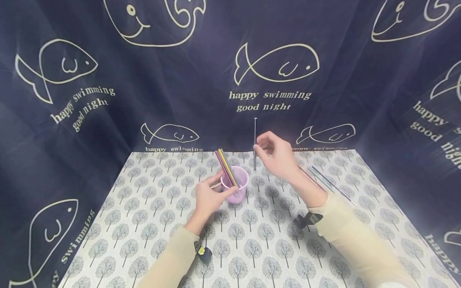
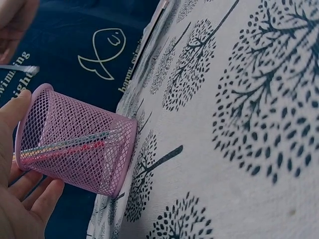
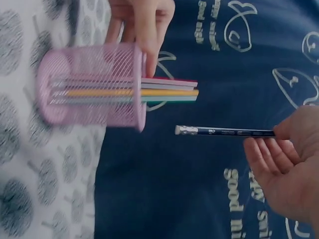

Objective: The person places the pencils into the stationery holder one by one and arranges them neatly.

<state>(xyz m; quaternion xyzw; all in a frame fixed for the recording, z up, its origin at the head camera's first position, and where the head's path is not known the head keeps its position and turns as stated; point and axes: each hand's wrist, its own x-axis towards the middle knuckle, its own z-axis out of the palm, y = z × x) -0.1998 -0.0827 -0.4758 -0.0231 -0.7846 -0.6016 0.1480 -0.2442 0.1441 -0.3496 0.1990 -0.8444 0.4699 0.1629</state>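
Observation:
A pink mesh pencil cup (image 1: 235,196) stands upright on the patterned cloth. My left hand (image 1: 210,195) grips it near the rim, thumb on the near side. Several colored pencils (image 3: 169,92) lean together inside the cup, their upper ends above the rim. To the cup's right and higher up, my right hand (image 1: 275,154) pinches a dark blue pencil (image 3: 234,132) between thumb and fingers. This pencil is held nearly vertical, apart from the cup. Its white eraser end (image 3: 179,130) points down in the right wrist view.
More pencils (image 1: 333,185) lie on the cloth at the right, partly hidden by the right forearm. A tree-print cloth (image 1: 162,240) covers the table. Dark blue fabric (image 1: 216,80) with fish drawings hangs behind and at both sides.

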